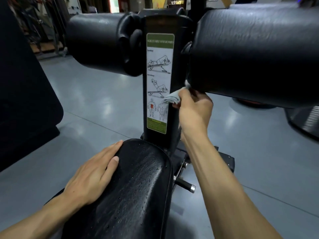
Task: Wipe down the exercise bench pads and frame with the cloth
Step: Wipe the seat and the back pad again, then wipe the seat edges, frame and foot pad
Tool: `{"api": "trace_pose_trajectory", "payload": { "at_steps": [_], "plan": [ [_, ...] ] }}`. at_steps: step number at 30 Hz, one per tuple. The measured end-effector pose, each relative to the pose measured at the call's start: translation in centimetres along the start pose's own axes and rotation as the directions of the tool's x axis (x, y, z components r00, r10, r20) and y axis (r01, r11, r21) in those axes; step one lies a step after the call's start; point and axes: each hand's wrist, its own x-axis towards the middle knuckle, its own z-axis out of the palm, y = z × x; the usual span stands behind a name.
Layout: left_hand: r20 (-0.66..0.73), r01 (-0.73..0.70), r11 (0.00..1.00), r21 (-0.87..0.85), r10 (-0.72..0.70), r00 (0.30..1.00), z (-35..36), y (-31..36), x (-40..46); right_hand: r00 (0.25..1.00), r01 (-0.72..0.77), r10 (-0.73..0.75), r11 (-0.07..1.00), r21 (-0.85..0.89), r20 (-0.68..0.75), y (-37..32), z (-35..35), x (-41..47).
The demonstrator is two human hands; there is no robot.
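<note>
Grey gym floor surrounds us as we wipe the frame at centre frame.

Our right hand (pixel 194 109) pinches the cloth (pixel 173 98) against the upright post (pixel 172 118), under the right roller pad (pixel 255 54); our left hand (pixel 91 175) lies spread on the wet seat pad (pixel 138 187). That palm could slip; the cloth may snag the label (pixel 159 83).

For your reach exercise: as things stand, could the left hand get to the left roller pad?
Probably yes. The left hand rests flat on the seat pad, holding nothing, and only open air lies between it and the left roller pad.
</note>
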Motion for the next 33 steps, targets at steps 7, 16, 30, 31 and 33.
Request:
{"api": "trace_pose_trajectory", "payload": {
  "at_steps": [7,16,30,31,33],
  "plan": [
    [-0.020,-0.019,0.999,-0.031,0.019,1.000,-0.2,0.3,0.0,0.977,-0.197,0.211,0.949,-0.246,0.031,6.3,-3.9,-4.9],
    [-0.028,-0.036,0.997,-0.070,0.034,0.999,-0.7,0.8,-0.3,0.997,0.071,-0.072,0.994,-0.088,-0.011,1.7,-0.1,-2.9],
    [-0.084,-0.054,0.989,-0.140,0.042,0.996,0.1,-1.1,0.2,0.218,0.863,-0.769,-0.135,-0.486,0.601,-5.7,-0.2,-1.4],
    [-0.080,-0.049,0.989,-0.142,0.038,0.996,0.2,-1.2,0.2,0.184,0.827,-0.731,-0.247,-0.505,0.657,-6.0,0.3,-0.7],
    [-0.073,-0.046,0.988,-0.148,0.035,0.997,0.3,-1.5,0.2,0.170,0.766,-0.599,-0.419,-0.487,0.782,-5.0,0.8,0.3]
  ]
}}
